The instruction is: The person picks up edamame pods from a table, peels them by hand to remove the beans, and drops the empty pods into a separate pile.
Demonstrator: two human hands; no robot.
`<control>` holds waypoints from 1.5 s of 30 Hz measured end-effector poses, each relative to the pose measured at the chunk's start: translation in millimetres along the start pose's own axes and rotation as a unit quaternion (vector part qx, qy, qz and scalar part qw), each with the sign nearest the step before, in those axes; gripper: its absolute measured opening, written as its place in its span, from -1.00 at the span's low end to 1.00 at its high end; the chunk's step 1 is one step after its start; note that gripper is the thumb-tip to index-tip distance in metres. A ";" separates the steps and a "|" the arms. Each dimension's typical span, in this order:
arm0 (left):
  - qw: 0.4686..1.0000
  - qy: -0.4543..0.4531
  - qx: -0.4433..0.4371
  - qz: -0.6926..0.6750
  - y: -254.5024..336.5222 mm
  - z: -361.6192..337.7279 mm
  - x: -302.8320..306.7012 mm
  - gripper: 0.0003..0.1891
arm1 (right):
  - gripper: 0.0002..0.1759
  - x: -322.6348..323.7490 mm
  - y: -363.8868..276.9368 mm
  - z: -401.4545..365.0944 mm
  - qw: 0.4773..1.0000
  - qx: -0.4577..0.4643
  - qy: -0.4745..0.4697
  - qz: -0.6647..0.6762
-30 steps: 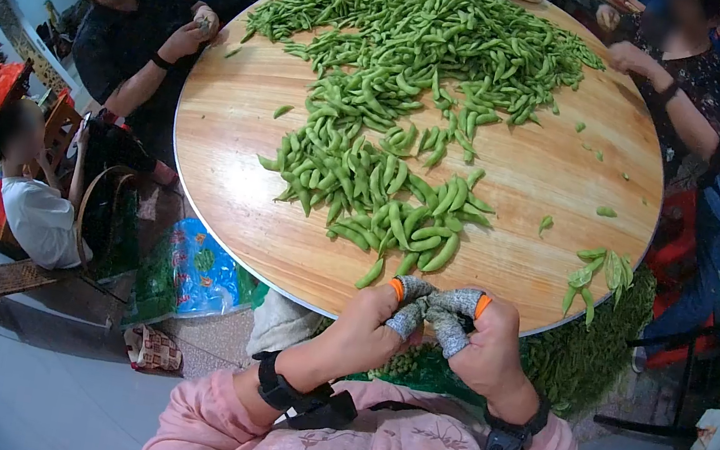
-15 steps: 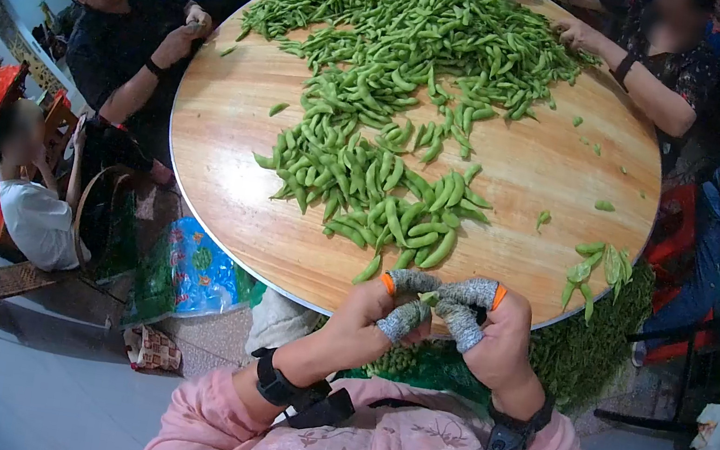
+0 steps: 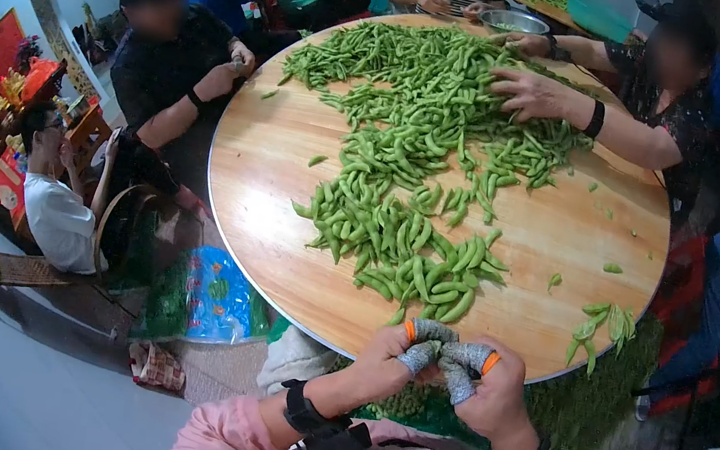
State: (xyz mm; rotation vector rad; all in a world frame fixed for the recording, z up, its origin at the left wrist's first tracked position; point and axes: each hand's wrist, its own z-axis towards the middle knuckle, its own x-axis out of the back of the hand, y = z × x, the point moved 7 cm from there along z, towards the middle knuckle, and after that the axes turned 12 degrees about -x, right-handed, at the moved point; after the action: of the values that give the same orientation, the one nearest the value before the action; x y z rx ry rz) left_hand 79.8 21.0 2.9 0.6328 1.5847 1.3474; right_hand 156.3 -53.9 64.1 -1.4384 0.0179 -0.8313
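Observation:
My left hand (image 3: 384, 361) and my right hand (image 3: 495, 395) meet just past the near edge of the round wooden table (image 3: 260, 200). Grey finger sleeves with orange bands cover the thumbs and forefingers. Both hands are closed in a pinch, fingertips touching. A bit of green edamame pod (image 3: 435, 346) shows between them, mostly hidden by the fingers. Right in front of my hands, a heap of green edamame pods (image 3: 389, 220) spreads from the middle of the table to its far side. Below my hands, loose green beans (image 3: 403, 401) are partly visible.
Several opened pods (image 3: 603, 328) lie at the table's right edge. Empty husks (image 3: 600, 404) pile up below it. A co-worker's hand (image 3: 531, 97) reaches into the heap at far right; another person (image 3: 170, 54) sits at left. A metal bowl (image 3: 515, 22) stands at the back.
The view has tilted up, showing more of the far side. The co-worker at right has reached into the heap. My hands stay pinched together, with less green showing between them.

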 end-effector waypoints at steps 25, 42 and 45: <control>0.824 -0.072 -0.189 0.530 27.1 -10.5 -18.7 -0.72 | -0.92 -1.9 47.6 -9.0 0.856 -0.260 -0.069 0.442; 0.712 -0.090 -0.285 0.635 35.4 -16.4 -26.2 -0.73 | -0.90 -11.3 44.8 -12.0 0.889 -0.254 -0.134 0.356; 0.712 -0.085 -0.280 0.639 36.2 -17.0 -26.8 -0.76 | -0.92 -11.0 42.9 -12.0 0.901 -0.254 -0.124 0.330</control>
State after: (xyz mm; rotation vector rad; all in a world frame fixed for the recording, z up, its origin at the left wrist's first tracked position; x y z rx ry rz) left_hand 70.0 0.1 45.1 1.5065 0.2980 2.4898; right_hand 163.4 -62.5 19.6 -1.8566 0.5371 -0.0684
